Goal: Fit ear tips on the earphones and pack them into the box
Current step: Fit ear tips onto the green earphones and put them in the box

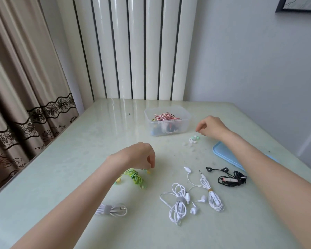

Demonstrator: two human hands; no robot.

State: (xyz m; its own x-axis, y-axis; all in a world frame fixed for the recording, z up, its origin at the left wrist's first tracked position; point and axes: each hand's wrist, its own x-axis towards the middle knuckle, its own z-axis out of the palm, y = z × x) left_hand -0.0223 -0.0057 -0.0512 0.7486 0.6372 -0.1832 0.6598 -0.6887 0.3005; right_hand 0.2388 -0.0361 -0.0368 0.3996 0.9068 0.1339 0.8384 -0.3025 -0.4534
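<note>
Three white earphones (192, 200) bundles nearest, well short of the box (167, 121) | left hand (138, 155) fingertips pinched on green earphones (133, 177) | one black set (230, 177) | right hand (211, 125) beside box, fingers curled over loose ear tips (192, 141), hold unclear

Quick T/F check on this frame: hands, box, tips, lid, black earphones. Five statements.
1. The left hand is at the green earphones. True.
2. The box is empty. False: it holds pink-and-white cable and other items.
3. The ear tips lie loose on the table in front of the box. True.
4. The blue lid is on the box. False: it lies on the table, partly under the right forearm.
5. The right hand holds the black earphones. False: they lie untouched on the table.
</note>
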